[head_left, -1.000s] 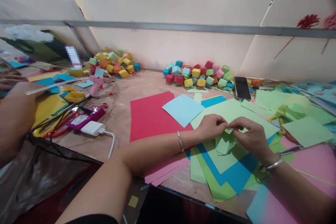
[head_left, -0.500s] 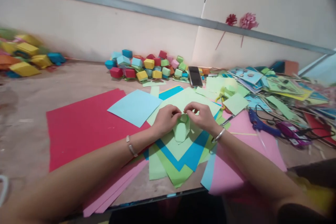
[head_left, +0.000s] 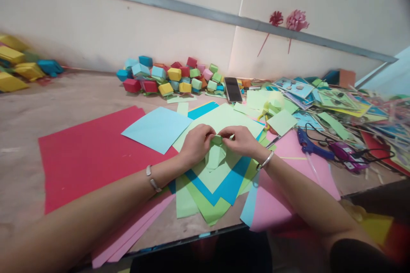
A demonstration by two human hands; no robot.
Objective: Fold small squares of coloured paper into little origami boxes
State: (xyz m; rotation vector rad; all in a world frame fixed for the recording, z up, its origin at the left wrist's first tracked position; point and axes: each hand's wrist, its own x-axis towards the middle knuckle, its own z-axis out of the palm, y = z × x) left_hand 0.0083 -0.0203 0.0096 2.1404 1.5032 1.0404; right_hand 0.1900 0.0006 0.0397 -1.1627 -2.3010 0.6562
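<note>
Between my two hands is a small folded piece of light green paper (head_left: 215, 158), partly shaped, its upper edge pinched at both sides. My left hand (head_left: 197, 144) grips the left end of that edge between thumb and fingertips. On the other side, my right hand (head_left: 239, 140) pinches the right end the same way. Beneath them lies a light green sheet (head_left: 221, 179) on top of blue sheets (head_left: 235, 185) and other green ones. A light blue square of paper (head_left: 158, 129) lies left of my hands, partly over a large red sheet (head_left: 86, 158).
Small folded paper boxes (head_left: 174, 75) are heaped at the back, beside a phone (head_left: 232, 89). Right of my hands are yellow-handled scissors (head_left: 264, 113), pink sheets (head_left: 288, 183), a blue glue gun (head_left: 312, 145) with a cord, and piled cards (head_left: 339, 100). Yellow boxes (head_left: 28, 70) sit far left.
The top edge of the green paper has folded over and now shows as a small flap between my fingertips. The whole view has shifted slightly; both hands keep their pinch.
</note>
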